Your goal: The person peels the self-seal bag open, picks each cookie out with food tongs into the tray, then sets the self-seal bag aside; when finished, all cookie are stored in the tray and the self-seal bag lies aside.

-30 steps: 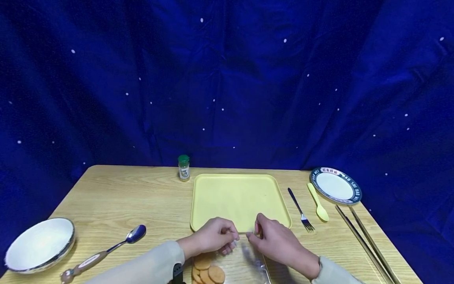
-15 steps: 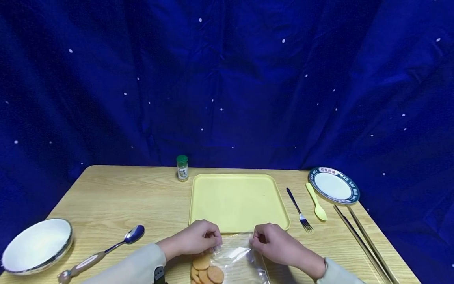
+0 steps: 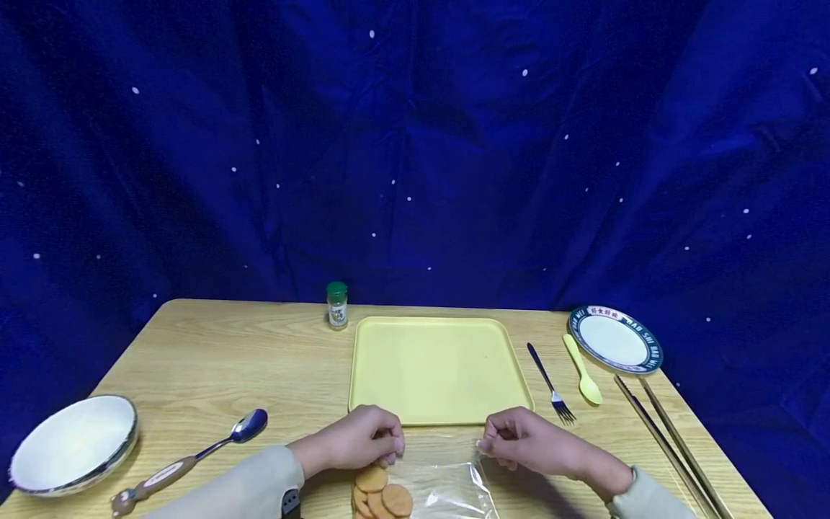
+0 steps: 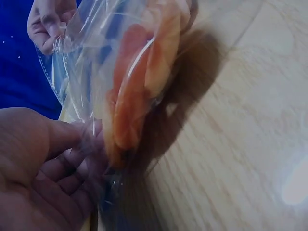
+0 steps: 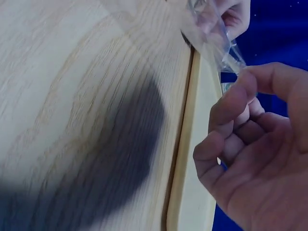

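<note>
A clear plastic bag [image 3: 450,494] with several round, flat orange-brown slices [image 3: 384,499] in its left part hangs at the near side of the table. My left hand [image 3: 366,438] pinches the bag's upper left edge; in the left wrist view, thumb and fingers close on the film beside the slices [image 4: 127,91]. At the opposite end of the top edge, my right hand [image 3: 532,443] pinches the film between thumb and forefinger, as the right wrist view shows. Just beyond both hands lies a yellow tray [image 3: 441,371]. The bag's lower end runs out of the head view.
Left of the hands are a white bowl [image 3: 74,443] and a spoon [image 3: 188,465]. A green-capped shaker [image 3: 337,306] stands behind the tray's left corner. To the right lie a fork [image 3: 551,386], a yellow spoon [image 3: 583,375], metal tongs [image 3: 671,447] and a blue-rimmed plate [image 3: 614,339].
My hands have moved apart, the right one farther to the right, from close together at the bag's top. The bag's top edge is now spread wide between them.
</note>
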`<action>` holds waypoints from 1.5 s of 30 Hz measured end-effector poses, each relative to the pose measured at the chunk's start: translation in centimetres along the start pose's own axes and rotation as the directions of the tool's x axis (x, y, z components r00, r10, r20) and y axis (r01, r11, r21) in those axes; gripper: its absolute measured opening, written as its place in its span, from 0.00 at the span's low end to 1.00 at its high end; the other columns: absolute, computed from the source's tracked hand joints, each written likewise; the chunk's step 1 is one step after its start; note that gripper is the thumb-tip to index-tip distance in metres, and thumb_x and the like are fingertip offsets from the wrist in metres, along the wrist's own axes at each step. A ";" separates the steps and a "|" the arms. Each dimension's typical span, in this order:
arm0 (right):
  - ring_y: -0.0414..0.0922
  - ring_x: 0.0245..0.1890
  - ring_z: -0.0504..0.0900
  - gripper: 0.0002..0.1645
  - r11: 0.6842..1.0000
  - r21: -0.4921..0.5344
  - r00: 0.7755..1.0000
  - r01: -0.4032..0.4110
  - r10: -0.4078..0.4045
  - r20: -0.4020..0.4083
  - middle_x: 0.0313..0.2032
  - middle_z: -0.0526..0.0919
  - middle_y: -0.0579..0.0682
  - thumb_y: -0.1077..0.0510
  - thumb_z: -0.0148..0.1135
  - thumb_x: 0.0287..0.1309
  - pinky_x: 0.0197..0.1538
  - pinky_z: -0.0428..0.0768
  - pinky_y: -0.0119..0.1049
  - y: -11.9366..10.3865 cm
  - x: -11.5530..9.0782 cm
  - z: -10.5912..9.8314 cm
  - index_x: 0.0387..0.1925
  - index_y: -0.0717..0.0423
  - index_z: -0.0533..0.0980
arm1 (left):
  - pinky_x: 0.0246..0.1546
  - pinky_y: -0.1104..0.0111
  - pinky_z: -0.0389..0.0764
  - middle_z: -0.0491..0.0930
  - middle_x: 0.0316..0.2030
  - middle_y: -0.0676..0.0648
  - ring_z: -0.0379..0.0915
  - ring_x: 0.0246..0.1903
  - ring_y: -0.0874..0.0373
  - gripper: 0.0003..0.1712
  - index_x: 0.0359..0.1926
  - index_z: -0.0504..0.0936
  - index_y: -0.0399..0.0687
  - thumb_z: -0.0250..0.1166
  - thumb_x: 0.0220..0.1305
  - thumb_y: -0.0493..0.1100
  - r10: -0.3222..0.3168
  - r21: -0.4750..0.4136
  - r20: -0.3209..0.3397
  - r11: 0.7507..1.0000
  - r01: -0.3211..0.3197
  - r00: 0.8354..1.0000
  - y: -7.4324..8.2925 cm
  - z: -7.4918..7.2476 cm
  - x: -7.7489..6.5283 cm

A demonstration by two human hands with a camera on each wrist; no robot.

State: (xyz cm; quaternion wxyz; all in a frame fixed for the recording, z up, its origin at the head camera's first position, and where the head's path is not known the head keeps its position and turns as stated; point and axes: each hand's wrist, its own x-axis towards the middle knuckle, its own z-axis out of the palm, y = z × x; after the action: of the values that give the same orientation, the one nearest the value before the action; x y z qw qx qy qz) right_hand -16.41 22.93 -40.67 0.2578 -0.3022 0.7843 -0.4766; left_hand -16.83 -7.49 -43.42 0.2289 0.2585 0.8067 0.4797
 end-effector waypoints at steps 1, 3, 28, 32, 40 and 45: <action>0.31 0.22 0.72 0.13 1.000 -0.002 1.000 -0.011 0.011 -0.010 0.21 0.73 0.59 0.63 0.52 0.66 0.26 0.76 0.27 0.0 0.0 0.0 0.29 0.71 0.71 | 0.26 0.77 0.79 0.82 0.25 0.45 0.76 0.25 0.64 0.10 0.31 0.80 0.37 0.56 0.69 0.34 0.003 -0.010 -0.004 1.000 -0.003 1.000 0.0 0.0 0.0; 0.31 0.21 0.72 0.17 0.999 -0.012 0.998 -0.044 0.043 -0.037 0.20 0.73 0.53 0.59 0.52 0.68 0.25 0.76 0.28 -0.2 0.1 0.1 0.28 0.71 0.71 | 0.25 0.76 0.80 0.82 0.25 0.44 0.77 0.25 0.63 0.10 0.31 0.80 0.36 0.56 0.69 0.33 0.008 -0.029 -0.015 1.000 -0.008 1.000 -0.1 0.1 0.0; 0.31 0.16 0.65 0.24 0.976 0.112 0.982 -0.190 0.186 0.039 0.17 0.70 0.41 0.60 0.57 0.64 0.21 0.66 0.23 -0.6 -0.9 1.1 0.24 0.79 0.62 | 0.23 0.77 0.78 0.81 0.23 0.40 0.74 0.23 0.63 0.09 0.33 0.78 0.34 0.56 0.69 0.35 0.019 -0.102 -0.049 0.995 -0.024 0.999 -0.6 0.6 0.1; 0.29 0.16 0.64 0.25 0.986 0.082 0.983 -0.146 0.135 0.125 0.17 0.68 0.38 0.59 0.58 0.64 0.20 0.64 0.22 0.0 -1.6 0.3 0.21 0.75 0.60 | 0.21 0.77 0.76 0.81 0.23 0.37 0.74 0.22 0.61 0.09 0.33 0.78 0.33 0.57 0.69 0.35 0.028 -0.107 -0.055 0.994 -0.034 0.998 -0.7 0.7 0.3; 0.34 0.14 0.64 0.29 0.970 0.026 0.968 -0.240 0.242 -0.064 0.16 0.69 0.43 0.47 0.55 0.68 0.17 0.63 0.26 -0.7 -1.9 1.4 0.23 0.70 0.68 | 0.21 0.77 0.77 0.81 0.22 0.38 0.73 0.20 0.64 0.10 0.33 0.78 0.31 0.56 0.69 0.35 0.056 -0.111 -0.051 0.992 -0.061 0.997 -0.8 0.6 0.2; 0.32 0.16 0.62 0.24 0.946 -0.151 0.944 -0.286 0.252 -0.212 0.16 0.68 0.39 0.43 0.61 0.62 0.19 0.63 0.26 -1.6 -1.3 3.5 0.20 0.56 0.71 | 0.21 0.78 0.77 0.80 0.21 0.43 0.73 0.20 0.66 0.09 0.33 0.78 0.33 0.56 0.69 0.34 0.045 -0.107 -0.050 0.993 -0.051 0.998 -0.5 0.7 0.3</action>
State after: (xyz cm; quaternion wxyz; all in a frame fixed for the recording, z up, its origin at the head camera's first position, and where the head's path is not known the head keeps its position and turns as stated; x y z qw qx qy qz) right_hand -12.73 21.25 -40.55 0.2166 -0.1671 0.8789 -0.3909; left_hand -16.70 -7.02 -44.23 0.2118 0.2536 0.7781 0.5341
